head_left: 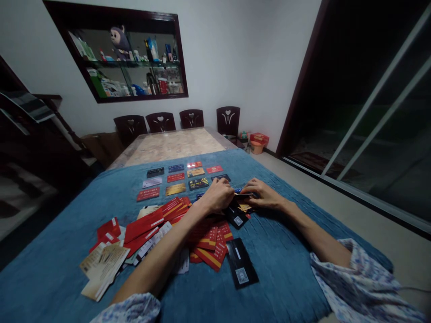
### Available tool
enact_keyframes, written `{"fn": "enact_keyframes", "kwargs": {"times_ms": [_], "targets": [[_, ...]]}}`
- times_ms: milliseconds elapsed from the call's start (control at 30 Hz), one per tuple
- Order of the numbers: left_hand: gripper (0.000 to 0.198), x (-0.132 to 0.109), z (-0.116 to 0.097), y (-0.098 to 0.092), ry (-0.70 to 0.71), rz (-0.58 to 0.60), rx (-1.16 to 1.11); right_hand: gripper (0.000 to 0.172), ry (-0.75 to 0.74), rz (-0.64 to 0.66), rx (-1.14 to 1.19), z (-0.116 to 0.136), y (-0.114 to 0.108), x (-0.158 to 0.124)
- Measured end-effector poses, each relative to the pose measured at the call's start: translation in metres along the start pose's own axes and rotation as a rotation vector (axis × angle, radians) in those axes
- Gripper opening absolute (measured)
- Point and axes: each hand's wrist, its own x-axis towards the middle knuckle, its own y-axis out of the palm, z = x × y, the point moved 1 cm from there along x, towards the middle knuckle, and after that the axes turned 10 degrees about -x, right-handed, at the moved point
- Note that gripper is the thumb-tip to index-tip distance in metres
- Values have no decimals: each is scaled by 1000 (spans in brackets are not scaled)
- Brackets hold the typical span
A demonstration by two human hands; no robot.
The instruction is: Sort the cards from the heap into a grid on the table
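My right hand point(264, 194) is closed, thumb below and fingers above, pinching a thin dark-edged card point(245, 195). Beside it, my left hand point(218, 195) is a loose fist at the card's left end; its fingertips are hidden, so what they hold cannot be made out. Under the hands lie a black card sleeve point(237, 219) with a QR code and a yellow card point(244, 207). Another black sleeve point(241, 264) rests nearer to me. Red and yellow paper sleeves point(212, 244) spread in a fan beneath my left forearm.
Several plastic cards, among them a gold one point(175, 189) and a black VIP one point(198, 183), lie in rows beyond my hands. Red envelopes point(143, 229) and cream papers point(106, 267) are heaped at left. A blue cloth point(286, 278) covers the near table; chairs point(161, 122) stand behind.
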Motion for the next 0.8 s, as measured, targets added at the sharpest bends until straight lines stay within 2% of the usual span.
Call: {"fn": "enact_keyframes", "kwargs": {"times_ms": [233,533,667,800], "targets": [[25,3,8,9,-81,-104,-108,27,20,-74,-2,-10,7,2],[24,4,16,13,-167,-256,-277,24,149,-130,11,-10,9,1],[25,5,22,19,-206,-304,-332,15,187,-236,-9,-14,9,1],[26,4,22,21,-238,-310,-346,14,240,-357,39,-15,8,1]]}}
